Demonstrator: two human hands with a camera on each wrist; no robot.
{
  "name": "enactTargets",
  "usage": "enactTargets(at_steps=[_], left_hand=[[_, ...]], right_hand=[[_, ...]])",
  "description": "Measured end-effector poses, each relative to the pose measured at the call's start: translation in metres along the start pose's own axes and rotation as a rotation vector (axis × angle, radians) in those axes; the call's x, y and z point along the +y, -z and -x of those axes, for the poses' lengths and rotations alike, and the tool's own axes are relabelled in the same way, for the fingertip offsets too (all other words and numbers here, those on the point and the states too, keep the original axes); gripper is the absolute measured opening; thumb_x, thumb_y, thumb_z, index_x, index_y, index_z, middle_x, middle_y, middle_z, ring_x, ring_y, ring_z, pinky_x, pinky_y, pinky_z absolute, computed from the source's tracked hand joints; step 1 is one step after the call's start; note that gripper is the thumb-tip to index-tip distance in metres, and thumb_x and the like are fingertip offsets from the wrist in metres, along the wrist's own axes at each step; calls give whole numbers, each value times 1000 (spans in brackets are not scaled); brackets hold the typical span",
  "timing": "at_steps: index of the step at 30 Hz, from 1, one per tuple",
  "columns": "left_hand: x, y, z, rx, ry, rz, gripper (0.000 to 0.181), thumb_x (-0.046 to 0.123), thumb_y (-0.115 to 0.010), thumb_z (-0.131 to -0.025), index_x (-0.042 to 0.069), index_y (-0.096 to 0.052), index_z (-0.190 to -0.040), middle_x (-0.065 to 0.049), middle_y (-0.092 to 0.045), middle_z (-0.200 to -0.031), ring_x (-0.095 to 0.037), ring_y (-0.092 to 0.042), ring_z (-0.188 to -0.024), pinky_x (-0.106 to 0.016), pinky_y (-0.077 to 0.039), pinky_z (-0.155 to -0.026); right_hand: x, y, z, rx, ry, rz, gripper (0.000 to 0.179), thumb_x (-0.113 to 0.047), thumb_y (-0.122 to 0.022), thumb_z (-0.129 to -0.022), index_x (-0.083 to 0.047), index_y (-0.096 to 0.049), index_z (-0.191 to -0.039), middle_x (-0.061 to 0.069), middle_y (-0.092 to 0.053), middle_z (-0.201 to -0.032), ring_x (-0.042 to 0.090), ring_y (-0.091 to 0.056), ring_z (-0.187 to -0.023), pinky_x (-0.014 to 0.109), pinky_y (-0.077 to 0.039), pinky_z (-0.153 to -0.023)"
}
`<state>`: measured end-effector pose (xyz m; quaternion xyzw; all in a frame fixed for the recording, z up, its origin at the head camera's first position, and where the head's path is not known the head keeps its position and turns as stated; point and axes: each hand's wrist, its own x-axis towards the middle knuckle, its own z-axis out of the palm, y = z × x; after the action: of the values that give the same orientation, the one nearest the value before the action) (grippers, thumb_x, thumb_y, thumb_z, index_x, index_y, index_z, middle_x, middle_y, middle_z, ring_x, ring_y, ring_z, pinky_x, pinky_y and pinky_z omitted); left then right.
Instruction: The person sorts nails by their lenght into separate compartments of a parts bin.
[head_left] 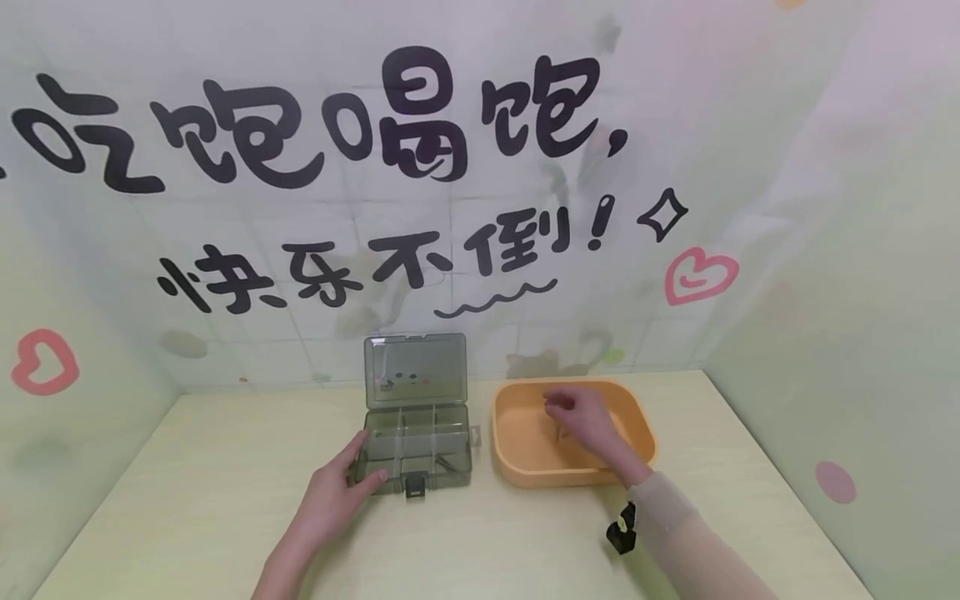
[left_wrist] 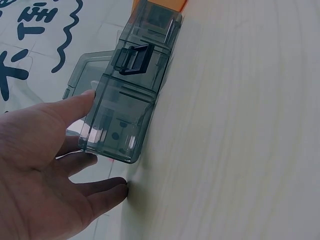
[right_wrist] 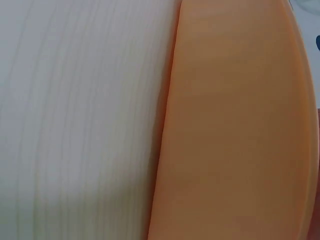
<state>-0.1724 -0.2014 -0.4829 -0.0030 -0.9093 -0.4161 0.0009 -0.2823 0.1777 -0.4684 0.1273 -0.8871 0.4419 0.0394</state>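
A grey see-through compartment box [head_left: 420, 442] stands on the table with its lid [head_left: 416, 367] raised at the back. A small dark thin item [head_left: 452, 463] lies in its front right compartment. My left hand [head_left: 332, 496] rests at the box's front left corner, the thumb on the front rim and the fingers, fairly straight, along the left side. In the left wrist view, the thumb [left_wrist: 80, 106] meets the box's upper edge. My right hand [head_left: 585, 419] hangs over the orange tray [head_left: 517, 477] with bent fingers; I cannot tell whether they hold something small.
A dark latch [head_left: 415, 485] sits on the box's front. The tray stands just right of the box, its outer wall [right_wrist: 230, 130] filling much of the right wrist view. A black device [head_left: 621, 531] is at the right wrist. A printed wall [head_left: 480, 183] rises behind the pale table [head_left: 225, 467].
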Motion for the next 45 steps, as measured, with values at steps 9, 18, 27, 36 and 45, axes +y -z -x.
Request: enactTargets(at_steps=[9, 18, 27, 36, 45], left_hand=[[0, -1, -1, -2, -3, -7, 79, 29, -71, -99, 0, -29, -160, -33, -35, -155, -53, -37, -139, -64, -41, -108], [1, 0, -1, -3, 3, -5, 79, 27, -71, -99, 1, -29, -160, -33, -34, -155, -53, -36, -139, -64, -41, -108], [1, 0, 0, 5, 2, -12, 78, 28, -71, -99, 1, -30, -160, -34, -36, -154, -52, -55, -125, -59, -48, -103], [3, 2, 0, 0, 3, -7, 78, 27, -71, -99, 1, -29, -160, -32, -34, -156, -53, -38, -138, -63, -42, -108], [2, 0, -1, 0, 8, -10, 79, 27, -71, -99, 2, -29, -160, -32, -33, -157, -53, -36, -140, -64, -38, -110]], right_hand=[[14, 6, 0, 24, -31, 44, 17, 1, -72, -91, 8, -75, -107, 18, -76, -104, 33, -70, -95, 45, -59, -83], [20, 3, -2, -17, -112, 22, 11, 5, -78, -83, 10, -76, -93, 16, -75, -85, 25, -72, -73, 36, -61, -69], [20, 3, -5, -28, -101, 188, 10, -2, -85, -72, -4, -75, -72, 1, -71, -70, 14, -58, -61, 27, -49, -56], [18, 1, -8, -50, -105, 227, 14, 1, -79, -71, -5, -70, -62, -2, -60, -60, 11, -45, -53, 22, -38, -50], [19, -5, -6, -53, -108, 226, 50, 5, -73, -72, -18, -37, -46, -10, -21, -50, 8, -19, -49, 22, -16, -48]])
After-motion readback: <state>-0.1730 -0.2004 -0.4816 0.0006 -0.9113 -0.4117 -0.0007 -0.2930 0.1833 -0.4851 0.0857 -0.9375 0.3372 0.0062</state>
